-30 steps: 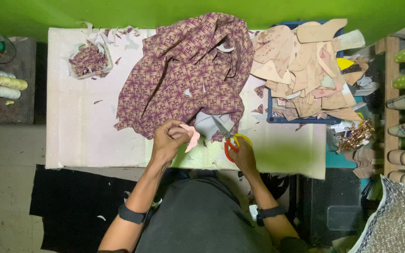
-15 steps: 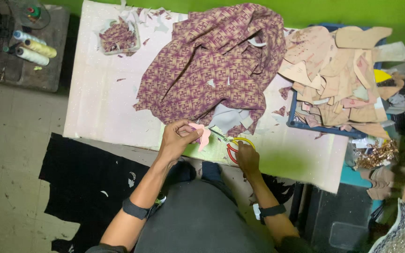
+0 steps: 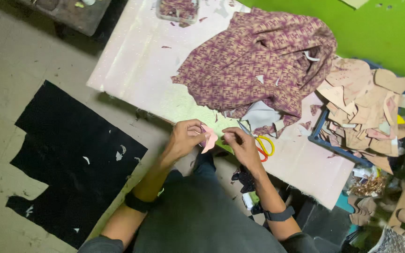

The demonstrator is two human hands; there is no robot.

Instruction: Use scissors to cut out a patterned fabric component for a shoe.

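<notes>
Two bare hands at the near edge of a pale pink worktable [image 3: 132, 61], left hand [image 3: 186, 138] pinching a small pink curved cutout [image 3: 208, 139], right hand [image 3: 242, 144] apparently closed on its other edge, yellow-and-red-handled scissors [image 3: 262, 146] just beside it, crumpled purple patterned cloth [image 3: 258, 65] beyond

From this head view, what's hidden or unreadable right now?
- Scissors: the blades pass behind the right hand and under the patterned cloth; whether that hand grips them is unclear.
- Pink piece: left hand fingers cover much of it, so its full shape is unknown.
- Small tray: cut by the top edge.
- Blue bin: buried under tan cutouts.
</notes>
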